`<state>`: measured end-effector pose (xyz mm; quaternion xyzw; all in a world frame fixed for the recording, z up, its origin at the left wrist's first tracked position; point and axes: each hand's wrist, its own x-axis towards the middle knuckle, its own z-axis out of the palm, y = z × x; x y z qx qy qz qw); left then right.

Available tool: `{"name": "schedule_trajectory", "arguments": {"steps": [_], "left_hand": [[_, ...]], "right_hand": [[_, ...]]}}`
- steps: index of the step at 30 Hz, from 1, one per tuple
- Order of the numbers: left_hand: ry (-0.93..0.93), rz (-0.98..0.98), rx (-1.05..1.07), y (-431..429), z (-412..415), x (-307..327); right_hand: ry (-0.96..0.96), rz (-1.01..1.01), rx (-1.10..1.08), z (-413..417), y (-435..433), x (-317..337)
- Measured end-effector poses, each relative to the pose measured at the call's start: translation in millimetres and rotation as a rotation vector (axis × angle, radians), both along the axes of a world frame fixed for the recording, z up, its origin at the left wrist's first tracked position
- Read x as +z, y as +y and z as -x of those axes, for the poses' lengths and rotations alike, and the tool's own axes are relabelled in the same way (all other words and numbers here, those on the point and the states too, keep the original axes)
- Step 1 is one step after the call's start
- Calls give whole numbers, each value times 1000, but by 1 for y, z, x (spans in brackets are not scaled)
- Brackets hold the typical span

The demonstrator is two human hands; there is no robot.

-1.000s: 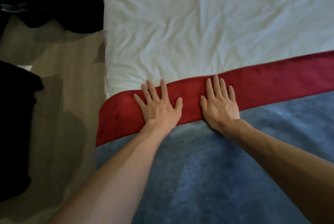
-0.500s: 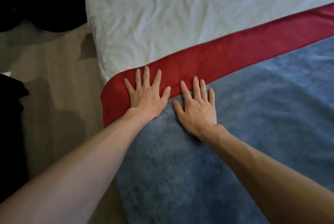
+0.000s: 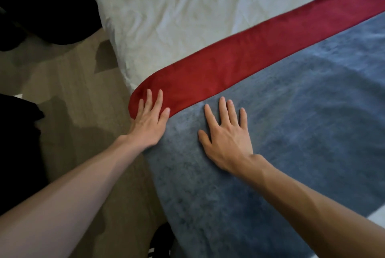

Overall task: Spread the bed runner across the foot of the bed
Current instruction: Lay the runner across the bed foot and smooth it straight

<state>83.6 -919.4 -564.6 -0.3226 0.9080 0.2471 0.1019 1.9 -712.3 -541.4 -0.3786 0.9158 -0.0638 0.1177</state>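
The bed runner lies across the bed as a wide grey-blue band [image 3: 291,112] with a red stripe [image 3: 239,55] along its far edge. Beyond the stripe is the white sheet [image 3: 177,7] of the bed. My left hand [image 3: 149,122] lies flat at the bed's left edge, fingers straight, fingertips on the red stripe where it rounds over the side. My right hand [image 3: 226,134] presses flat on the grey-blue part, fingers spread, just below the stripe.
A wooden floor [image 3: 68,91] runs along the left side of the bed. Dark bags or clothing [image 3: 52,7] sit on the floor at the top left, and another dark shape [image 3: 16,143] stands at the left edge.
Both hands have slid left and toward me: the right hand has come off the red stripe onto the grey-blue part, and the left hand has reached the bed's left edge.
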Motion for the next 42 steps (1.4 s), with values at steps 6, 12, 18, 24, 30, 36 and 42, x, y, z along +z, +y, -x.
{"name": "schedule_trajectory", "arguments": {"steps": [6,12,18,24,30,36,42], "left_hand": [[129,-33,-47,-2,-10,1],[19,-72,-198,-16,-29,9],[-126,58,-278,-14,-21,20],[-215,196,-320,-12,-13,22],[-252,265,-397,-16,-4,16],[-244,269,-431,-18,-5,13],[-188,217,-448,-20,-13,17]], "right_hand": [[37,19,-85,-11,3,2],[86,32,-311,-71,9,3],[46,32,-380,-89,10,11],[-29,299,-631,-150,8,32],[14,415,-779,-214,38,26],[50,305,-819,-227,33,16],[106,222,-956,-228,7,13]]}}
